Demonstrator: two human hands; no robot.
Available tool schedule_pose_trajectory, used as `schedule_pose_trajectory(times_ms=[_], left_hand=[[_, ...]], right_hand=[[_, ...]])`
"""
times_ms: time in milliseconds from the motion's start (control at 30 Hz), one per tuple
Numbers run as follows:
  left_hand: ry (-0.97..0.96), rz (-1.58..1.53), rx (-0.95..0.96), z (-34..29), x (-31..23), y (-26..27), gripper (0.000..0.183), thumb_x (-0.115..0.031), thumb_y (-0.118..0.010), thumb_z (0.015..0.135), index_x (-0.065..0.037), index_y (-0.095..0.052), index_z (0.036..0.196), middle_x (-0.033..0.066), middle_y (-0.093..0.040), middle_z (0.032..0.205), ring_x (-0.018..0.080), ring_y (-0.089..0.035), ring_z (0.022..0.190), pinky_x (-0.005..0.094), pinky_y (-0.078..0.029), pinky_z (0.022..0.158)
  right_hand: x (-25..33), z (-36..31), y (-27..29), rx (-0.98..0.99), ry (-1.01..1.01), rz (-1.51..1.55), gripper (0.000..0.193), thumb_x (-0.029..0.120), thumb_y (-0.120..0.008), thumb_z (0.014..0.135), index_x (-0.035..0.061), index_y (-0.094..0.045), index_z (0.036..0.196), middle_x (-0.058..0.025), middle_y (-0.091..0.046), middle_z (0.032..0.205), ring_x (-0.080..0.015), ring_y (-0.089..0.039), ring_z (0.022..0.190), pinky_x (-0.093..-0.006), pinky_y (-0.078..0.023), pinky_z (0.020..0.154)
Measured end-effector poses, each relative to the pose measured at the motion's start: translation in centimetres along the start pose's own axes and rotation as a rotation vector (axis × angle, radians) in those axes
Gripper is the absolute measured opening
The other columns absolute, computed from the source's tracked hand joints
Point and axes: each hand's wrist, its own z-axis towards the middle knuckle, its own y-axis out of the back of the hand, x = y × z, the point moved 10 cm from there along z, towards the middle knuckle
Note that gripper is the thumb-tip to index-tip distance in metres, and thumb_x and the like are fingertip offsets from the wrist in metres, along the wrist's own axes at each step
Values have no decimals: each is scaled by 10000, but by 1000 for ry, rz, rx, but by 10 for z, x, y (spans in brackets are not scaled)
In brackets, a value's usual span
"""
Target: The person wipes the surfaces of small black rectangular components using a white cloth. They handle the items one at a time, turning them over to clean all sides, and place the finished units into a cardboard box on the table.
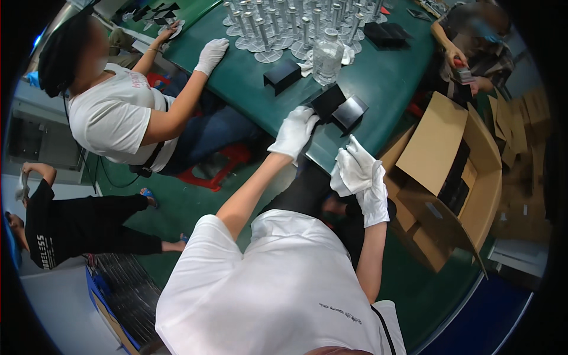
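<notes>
In a white glove, my left hand (294, 131) grips the left edge of a black bent sheet piece (328, 102) at the near edge of the green table (245, 83). A shiny dark bent face (350, 112) adjoins it on the right; whether it is a separate piece is unclear. My right hand (371, 183), also gloved in white, is held off the table's near right edge with its fingers closed on a white cloth (348, 173). Beyond the piece stand a clear bottle (328, 57) and another black bent piece (283, 76).
Several silver posts on round bases (268, 54) crowd the far table. More black bent pieces (387, 35) lie far right. An open cardboard box (435, 127) with black pieces stands at my right. A co-worker's gloved hand (212, 56) rests on the table's left edge; others are nearby.
</notes>
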Motion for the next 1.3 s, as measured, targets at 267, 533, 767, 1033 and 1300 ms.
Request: schedule_pose_trajectory(times_ms=[267, 533, 767, 1033, 1300], left_hand=[[-61, 86, -212, -34, -17, 18, 507, -257, -801, 800, -11, -655, 1218, 187, -678, 1138, 360, -647, 1074, 431, -524, 936], [130, -189, -390, -53, -15, 21, 247, -269, -697, 884, -73, -693, 1035, 135, -647, 879, 325, -673, 800, 438, -536, 743], [284, -1141, 54, -16, 5, -89, 412, -415, -599, 1008, -71, -619, 1234, 124, -653, 1195, 286, -627, 1140, 395, -496, 986], [151, -1585, 119, 2, 8, -125, 401, -363, -450, 1092, -108, -505, 1396, 39, -564, 1376, 186, -519, 1270, 356, -388, 1133], [708, -1910, 170, -22, 17, -127, 475, -549, -621, 973, -84, -538, 1017, 56, -580, 764, 235, -612, 678, 409, -574, 721]], right_hand=[[79, 31, 18, 23, 166, -309, 573, 468, -524, 1045, -8, -593, 1357, -113, -662, 1269, -230, -645, 1119, -358, -503, 1003], [109, 107, -66, 14, 362, -743, 566, 416, -508, 1055, 20, -519, 1459, -134, -642, 1290, -185, -609, 1145, -350, -502, 971], [48, 115, -138, 218, 660, -1163, 388, 157, -548, 1034, 16, -559, 1395, -92, -537, 1441, -263, -529, 1283, -365, -423, 1082], [24, 82, -141, 190, 1021, -1758, 405, 141, -557, 1003, 57, -594, 1398, -108, -540, 1491, -310, -445, 1405, -411, -214, 1243], [-13, 19, -96, 342, 485, -1062, 329, 85, -499, 1020, -25, -660, 1286, -145, -663, 1332, -266, -599, 1259, -355, -409, 1113]])
